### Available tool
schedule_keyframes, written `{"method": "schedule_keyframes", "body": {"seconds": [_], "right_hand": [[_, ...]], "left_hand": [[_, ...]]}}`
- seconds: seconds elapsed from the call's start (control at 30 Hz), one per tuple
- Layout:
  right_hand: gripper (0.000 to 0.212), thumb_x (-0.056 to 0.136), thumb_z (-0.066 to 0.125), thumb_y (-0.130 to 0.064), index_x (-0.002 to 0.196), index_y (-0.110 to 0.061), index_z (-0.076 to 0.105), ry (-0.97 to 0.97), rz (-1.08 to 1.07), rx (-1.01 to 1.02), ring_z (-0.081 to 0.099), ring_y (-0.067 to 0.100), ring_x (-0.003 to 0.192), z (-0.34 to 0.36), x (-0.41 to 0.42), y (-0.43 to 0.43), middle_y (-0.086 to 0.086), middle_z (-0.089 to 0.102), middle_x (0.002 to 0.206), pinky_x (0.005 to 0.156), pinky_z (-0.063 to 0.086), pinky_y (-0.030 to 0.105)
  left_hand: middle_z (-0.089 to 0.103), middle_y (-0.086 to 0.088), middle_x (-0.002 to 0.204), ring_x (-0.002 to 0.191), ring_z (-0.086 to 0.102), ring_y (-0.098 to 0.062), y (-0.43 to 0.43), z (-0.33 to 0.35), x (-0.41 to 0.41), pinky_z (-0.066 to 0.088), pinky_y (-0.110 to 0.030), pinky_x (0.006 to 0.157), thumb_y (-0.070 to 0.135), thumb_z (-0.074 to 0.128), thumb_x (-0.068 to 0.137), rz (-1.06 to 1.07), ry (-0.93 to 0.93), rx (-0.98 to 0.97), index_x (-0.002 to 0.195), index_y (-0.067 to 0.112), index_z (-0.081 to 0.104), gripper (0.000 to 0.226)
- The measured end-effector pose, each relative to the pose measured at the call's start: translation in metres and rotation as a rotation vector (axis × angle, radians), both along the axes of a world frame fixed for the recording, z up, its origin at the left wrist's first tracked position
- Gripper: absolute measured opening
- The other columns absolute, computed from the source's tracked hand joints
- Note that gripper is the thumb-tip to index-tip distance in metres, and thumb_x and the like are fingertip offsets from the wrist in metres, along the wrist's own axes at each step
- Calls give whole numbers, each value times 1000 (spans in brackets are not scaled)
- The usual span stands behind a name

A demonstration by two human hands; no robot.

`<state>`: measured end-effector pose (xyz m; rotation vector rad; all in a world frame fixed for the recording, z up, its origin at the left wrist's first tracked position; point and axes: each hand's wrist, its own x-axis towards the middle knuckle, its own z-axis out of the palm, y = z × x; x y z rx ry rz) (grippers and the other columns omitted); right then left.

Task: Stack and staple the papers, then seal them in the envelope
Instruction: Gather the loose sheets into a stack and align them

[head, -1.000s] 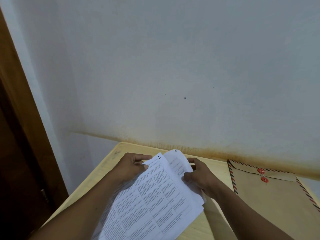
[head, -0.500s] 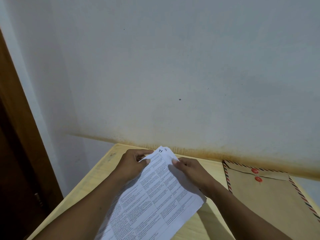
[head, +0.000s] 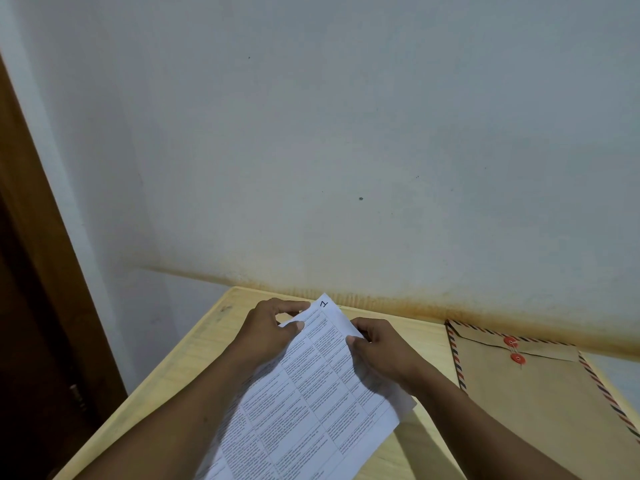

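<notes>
The left hand [head: 268, 336] and right hand [head: 384, 351] are pinching the far end of the papers [head: 304, 393] over the tabletop [head: 194, 355], long axis slanting away. The envelope [head: 540, 410] is lying flat rightward, nearer the right hand.

A pale wall [head: 346, 133] with a rusty stain stands behind a light wooden table [head: 194, 358].

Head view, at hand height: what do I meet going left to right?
door frame → left hand → papers' numbered corner → right hand → envelope
</notes>
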<state>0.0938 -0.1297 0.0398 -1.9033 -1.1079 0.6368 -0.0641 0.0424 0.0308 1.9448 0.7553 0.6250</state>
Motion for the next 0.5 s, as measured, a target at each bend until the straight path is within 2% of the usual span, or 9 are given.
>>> {"method": "schedule_keyframes", "body": {"seconds": [0.1, 0.17, 0.23, 0.37, 0.43, 0.5], "right_hand": [[24, 98, 49, -16, 99, -17, 73, 20, 9, -18, 74, 15, 92, -1, 1, 1, -3, 78, 97, 92, 57, 46], [24, 98, 50, -15, 97, -17, 73, 21, 15, -26, 74, 16, 91, -2, 1, 1, -2, 78, 95, 92, 57, 46], [22, 98, 51, -14, 98, -18, 73, 27, 20, -20, 74, 16, 91, -3, 2, 0, -2, 78, 95, 91, 58, 45], [20, 96, 57, -14, 110, -23, 68, 65, -20, -1, 75, 20, 85, 1, 4, -2, 3, 77, 87, 87, 57, 40], [20, 95, 60, -16, 109, -28, 68, 23, -43, 12, 74, 26, 86, 1, 7, -2, 13, 75, 88, 86, 57, 43], [22, 94, 60, -17, 106, -33, 68, -4, -46, 21, 73, 29, 85, 2, 8, -2, 15, 74, 90, 85, 57, 45]], "left_hand": [[64, 22, 119, 93, 69, -12, 0, 0, -2, 51, -20, 77, 23, 75, 90, 5, -6, -54, 112, 42, 75, 30], [73, 6, 116, 92, 75, -15, 1, 0, -2, 60, -30, 84, 17, 76, 89, -24, -34, -136, 111, 37, 78, 30], [74, -6, 111, 98, 74, -21, 2, -1, -2, 60, -40, 94, 17, 78, 85, -28, -48, -139, 107, 39, 79, 31], [77, -5, 99, 97, 73, -17, 7, 1, -2, 58, -43, 96, 19, 80, 85, -33, -32, -87, 110, 43, 77, 35], [77, -5, 90, 92, 75, -19, 8, 1, -2, 59, -46, 95, 17, 79, 86, -37, -56, -99, 110, 43, 77, 35], [78, -5, 91, 91, 76, -20, 7, 2, -2, 59, -45, 94, 16, 78, 87, -39, -69, -110, 109, 44, 78, 35]]}}
